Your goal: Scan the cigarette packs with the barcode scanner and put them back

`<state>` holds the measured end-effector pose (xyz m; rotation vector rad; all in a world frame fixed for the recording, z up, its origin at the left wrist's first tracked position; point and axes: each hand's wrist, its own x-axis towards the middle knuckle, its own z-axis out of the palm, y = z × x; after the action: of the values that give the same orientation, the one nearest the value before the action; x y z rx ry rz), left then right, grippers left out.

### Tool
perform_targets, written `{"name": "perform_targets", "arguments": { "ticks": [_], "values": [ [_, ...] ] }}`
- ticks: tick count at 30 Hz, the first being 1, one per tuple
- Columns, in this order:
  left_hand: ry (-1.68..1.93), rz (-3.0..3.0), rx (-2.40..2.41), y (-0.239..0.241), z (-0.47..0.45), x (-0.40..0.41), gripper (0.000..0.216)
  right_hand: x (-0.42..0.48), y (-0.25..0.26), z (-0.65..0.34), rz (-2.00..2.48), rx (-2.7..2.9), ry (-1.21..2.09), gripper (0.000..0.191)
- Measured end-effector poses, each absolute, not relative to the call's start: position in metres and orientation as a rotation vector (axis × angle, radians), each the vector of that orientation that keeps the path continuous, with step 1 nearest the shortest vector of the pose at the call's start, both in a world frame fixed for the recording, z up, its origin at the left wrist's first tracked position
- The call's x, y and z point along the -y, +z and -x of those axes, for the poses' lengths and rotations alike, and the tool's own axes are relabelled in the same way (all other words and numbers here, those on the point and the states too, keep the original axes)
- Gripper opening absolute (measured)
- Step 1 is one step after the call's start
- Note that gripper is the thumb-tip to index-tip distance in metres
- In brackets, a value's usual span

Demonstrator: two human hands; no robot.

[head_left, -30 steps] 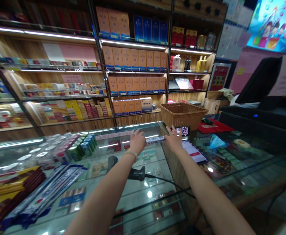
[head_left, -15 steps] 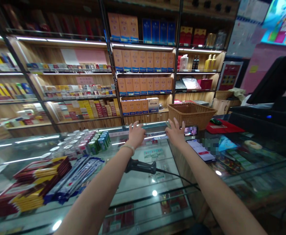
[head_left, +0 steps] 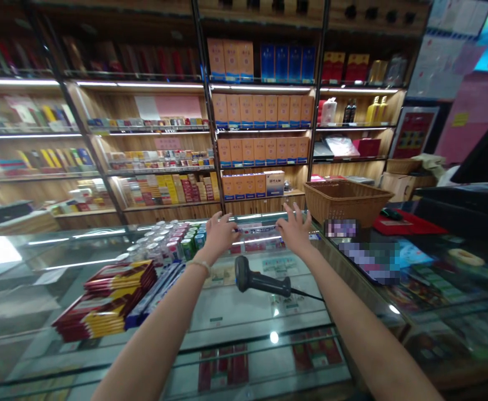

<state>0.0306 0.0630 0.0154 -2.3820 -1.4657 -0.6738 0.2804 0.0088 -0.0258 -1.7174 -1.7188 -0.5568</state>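
Observation:
A long, slim blue-and-white packet stretches level between my two hands above the far part of the glass counter. My left hand pinches its left end, and my right hand pinches the right end with the other fingers raised. Between my forearms, a black barcode scanner lies on the glass, its cable running right. Similar long blue-and-white packets lie left of my left forearm, partly hidden by it. Next to them are stacks of red-and-yellow packets.
Small jars and green tubs stand in rows behind my left wrist. A wicker basket sits on the counter beyond my right hand. A phone and a red mat lie to the right. Stocked shelves line the back wall.
The view has turned left, so the shelves and counter goods appear further right. Both hands have shifted left over the counter with the packet, and the scanner's head has come out from behind my left arm.

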Motion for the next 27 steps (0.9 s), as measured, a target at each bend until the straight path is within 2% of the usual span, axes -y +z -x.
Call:
{"name": "perform_targets", "arguments": {
  "ticks": [7,13,22,27],
  "values": [
    [-0.801,2.392,1.487,-0.002,0.002,-0.067,0.020,-0.017,-0.028,-0.259,1.746,1.632,-0.314,0.013],
    [-0.925,2.366,1.502,-0.023,0.007,-0.069,0.023,-0.020,-0.041,-0.253,1.736,1.633,-0.265,0.014],
    [-1.051,2.352,1.517,-0.036,0.011,-0.064,0.023,-0.009,-0.053,-0.248,1.710,1.675,-0.444,0.017],
    [-1.081,2.352,1.527,-0.037,0.014,-0.060,0.026,0.000,-0.053,-0.243,1.645,1.735,-0.601,0.026]
  ]
}}
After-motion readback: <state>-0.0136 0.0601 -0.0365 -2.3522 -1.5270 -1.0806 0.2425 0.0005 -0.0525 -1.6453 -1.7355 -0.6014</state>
